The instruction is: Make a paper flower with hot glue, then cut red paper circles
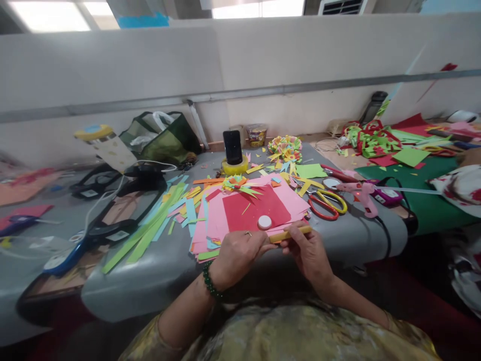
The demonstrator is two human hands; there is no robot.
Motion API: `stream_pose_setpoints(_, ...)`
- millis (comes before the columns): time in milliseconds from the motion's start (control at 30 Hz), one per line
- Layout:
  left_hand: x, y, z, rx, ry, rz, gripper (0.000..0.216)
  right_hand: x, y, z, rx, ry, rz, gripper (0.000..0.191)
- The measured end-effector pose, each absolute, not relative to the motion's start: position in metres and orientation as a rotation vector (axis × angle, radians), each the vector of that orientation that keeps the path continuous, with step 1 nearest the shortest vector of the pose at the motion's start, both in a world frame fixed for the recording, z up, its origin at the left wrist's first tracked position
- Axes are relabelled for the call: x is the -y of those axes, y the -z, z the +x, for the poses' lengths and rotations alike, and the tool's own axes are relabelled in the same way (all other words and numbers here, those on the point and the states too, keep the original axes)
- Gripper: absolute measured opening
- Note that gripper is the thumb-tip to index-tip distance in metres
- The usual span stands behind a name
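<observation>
Between my two hands is a yellow-orange folded paper strip (278, 236). My left hand (240, 255), with a green bead bracelet at its wrist, pinches the strip's left end. The fingers of my right hand (306, 250) are closed on its right part. Just beyond the hands, a small white round disc (264, 222) lies on a red paper sheet (244, 208). Beneath that spreads a stack of pink sheets (203, 228). A green, yellow and orange paper flower (235, 183) sits at the stack's far edge.
Scissors (326, 204) with red and yellow handles and a pink glue gun (364, 194) lie to the right. Cut strips (160, 223) cover the left. Behind stand a phone (232, 147) on a yellow tape roll (240, 167), a paper cup (257, 135) and a green bag (165, 138).
</observation>
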State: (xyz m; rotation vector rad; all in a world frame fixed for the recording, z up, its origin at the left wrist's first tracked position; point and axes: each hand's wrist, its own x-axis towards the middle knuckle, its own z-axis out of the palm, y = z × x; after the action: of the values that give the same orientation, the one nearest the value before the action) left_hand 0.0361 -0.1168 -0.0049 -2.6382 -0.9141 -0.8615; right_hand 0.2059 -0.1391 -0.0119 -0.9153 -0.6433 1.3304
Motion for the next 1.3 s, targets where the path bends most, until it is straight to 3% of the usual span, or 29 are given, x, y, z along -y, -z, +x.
stream_pose_setpoints(500, 0.128, 0.007, 0.028, 0.829, 1.077, -2.642, 0.048, 0.146, 0.012, 0.194, 0.802, -1.303, -0.898, 0.045)
stream_pose_setpoints(633, 0.116, 0.014, 0.012, 1.201, 1.048, -2.836, 0.055, 0.125, 0.01, 0.243, 1.07, -0.686, -1.003, 0.03)
stream_pose_setpoints(700, 0.107, 0.014, 0.003, 1.448, 0.96, -2.825, 0.043, 0.106, 0.015, 0.274, 1.164, -0.283, -1.137, 0.019)
stream_pose_setpoints(867, 0.092, 0.005, -0.006, 1.677, 0.646, -2.732, 0.024, 0.059, 0.039, 0.323, 1.704, 0.045, -1.465, 0.021)
stream_pose_setpoints(1033, 0.085, 0.006, -0.012, 1.955, 0.57, -2.559, 0.031, 0.05, 0.046, 0.332, 2.03, 0.109, -1.691, 0.032)
stream_pose_setpoints(1133, 0.08, 0.01, -0.015, 2.143, 0.579, -2.538, 0.043, 0.06, 0.04, 0.314, 2.03, 0.129, -1.552, 0.03)
stream_pose_setpoints(1300, 0.072, 0.012, -0.009, 2.432, 0.914, -2.569, 0.065, 0.074, 0.035, 0.247, 2.298, -0.167, -1.226, 0.035)
